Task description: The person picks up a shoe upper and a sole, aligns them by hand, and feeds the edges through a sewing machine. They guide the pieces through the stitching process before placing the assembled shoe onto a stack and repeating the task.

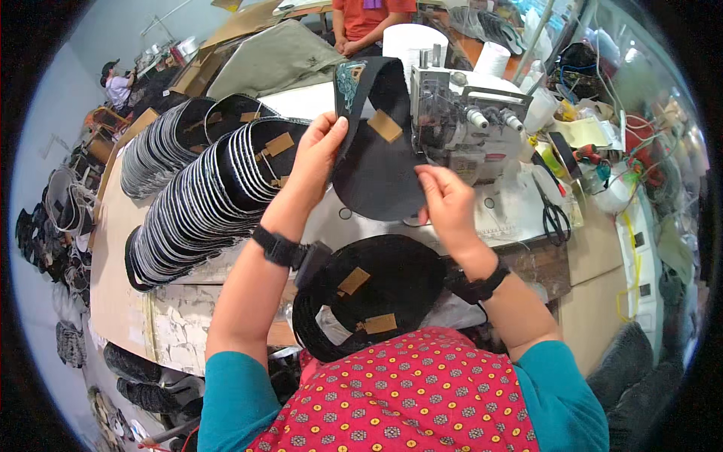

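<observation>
In front of the sewing machine (467, 113) I hold up a black fabric piece, which looks like a shoe upper (380, 177), with a tan label and teal embroidery at its top left. My left hand (320, 147) grips its left side, thumb on the near face. The fingers of my right hand (446, 197) are pinched together at its lower right edge, beside the machine's front. Below, against my red patterned apron (399, 395), rests a stack of similar black pieces (392, 271) with tan labels.
Long rows of nested black pieces with white edges (203, 192) lie on the table to the left. Black-handled scissors (556, 218) lie right of the machine. White thread cones (493, 59) stand behind it. Across the table sits a person in a red shirt (373, 22).
</observation>
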A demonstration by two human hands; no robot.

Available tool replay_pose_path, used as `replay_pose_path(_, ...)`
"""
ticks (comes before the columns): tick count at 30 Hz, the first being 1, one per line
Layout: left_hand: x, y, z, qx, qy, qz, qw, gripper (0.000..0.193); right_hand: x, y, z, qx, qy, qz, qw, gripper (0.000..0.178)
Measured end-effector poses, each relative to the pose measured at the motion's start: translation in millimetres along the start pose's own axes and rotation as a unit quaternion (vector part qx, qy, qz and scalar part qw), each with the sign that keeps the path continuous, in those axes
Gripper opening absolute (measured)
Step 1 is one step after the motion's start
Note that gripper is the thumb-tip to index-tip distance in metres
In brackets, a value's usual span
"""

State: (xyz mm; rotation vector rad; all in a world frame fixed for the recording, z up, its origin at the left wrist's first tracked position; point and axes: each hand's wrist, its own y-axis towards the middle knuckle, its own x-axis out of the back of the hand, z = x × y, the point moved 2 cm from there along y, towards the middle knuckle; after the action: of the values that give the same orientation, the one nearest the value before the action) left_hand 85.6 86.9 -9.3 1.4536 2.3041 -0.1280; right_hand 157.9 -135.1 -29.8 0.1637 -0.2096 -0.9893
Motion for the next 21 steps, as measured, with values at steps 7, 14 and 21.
replay_pose_path(7,34,10,-6,-0.010,0.180,-0.175,0.968,0.022,-11,-12,-16,0.372,-0.274,0.020,0.887,0.033)
replay_pose_path(14,-18,-87,-32,0.245,0.261,0.018,0.933,0.037,15,-1,-1,0.288,-0.325,-0.019,0.901,0.039)
replay_pose_path(21,-57,-72,-4,-0.282,0.563,0.195,0.752,0.068,24,9,15,0.211,-0.113,0.078,0.968,0.025)
